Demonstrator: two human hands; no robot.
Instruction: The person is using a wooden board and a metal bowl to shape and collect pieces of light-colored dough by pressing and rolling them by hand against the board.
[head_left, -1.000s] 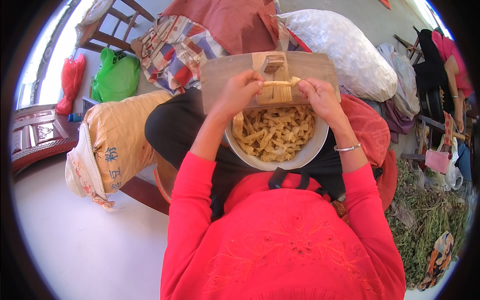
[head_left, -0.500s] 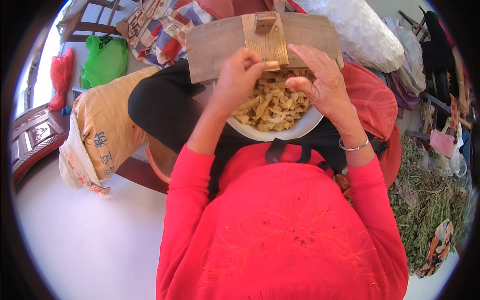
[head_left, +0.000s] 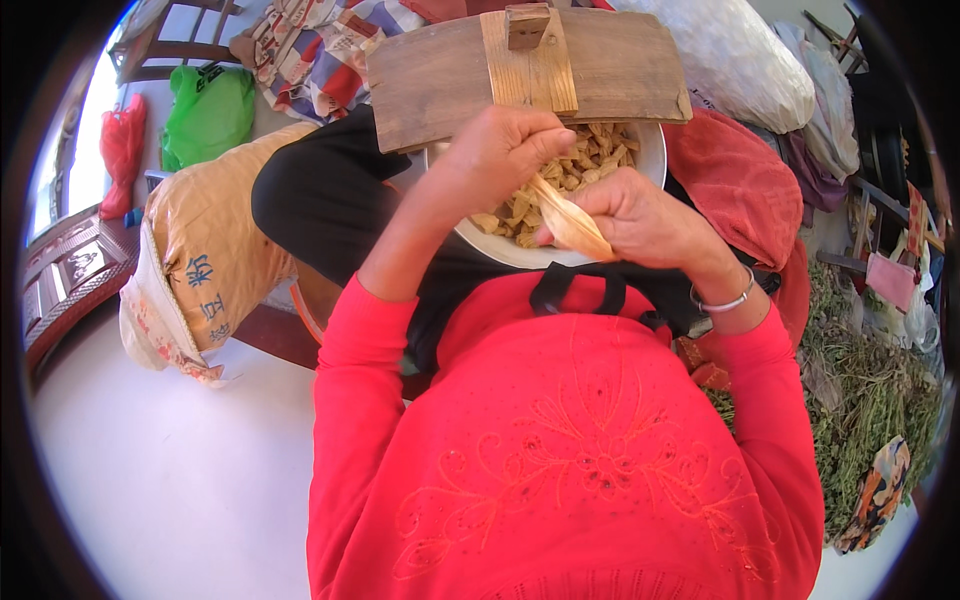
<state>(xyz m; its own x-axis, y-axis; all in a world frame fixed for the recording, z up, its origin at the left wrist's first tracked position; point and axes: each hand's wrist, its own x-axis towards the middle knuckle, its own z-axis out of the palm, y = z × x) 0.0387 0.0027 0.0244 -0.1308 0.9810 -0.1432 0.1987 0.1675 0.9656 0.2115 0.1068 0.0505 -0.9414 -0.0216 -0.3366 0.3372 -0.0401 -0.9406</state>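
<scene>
Over the near side of a white bowl (head_left: 655, 155), both my hands grip one long, pale yellow strip (head_left: 572, 225), which looks soft and folded. My left hand (head_left: 500, 155) is closed around its upper end, fingers mostly hidden behind the knuckles. Closer to me, my right hand (head_left: 640, 215) pinches the strip along its side, with its lower end sticking out past the fingers. In the bowl lies a heap of short tan pieces (head_left: 600, 150) of a similar colour. A wooden board (head_left: 420, 90) with a lighter middle strip and a small upright block covers the bowl's far side.
The bowl sits in my lap between black-trousered legs (head_left: 310, 190). A tan sack (head_left: 210, 240) stands at my left, with green (head_left: 210, 115) and red (head_left: 122, 155) plastic bags beyond. To the right are a red cloth (head_left: 735, 190), a white sack (head_left: 730, 60) and dried plants (head_left: 860, 400).
My right hand has come down and closed on the strip; before, it was raised with fingers spread. My left hand has moved slightly right and nearer. The strip now stretches between both hands.
</scene>
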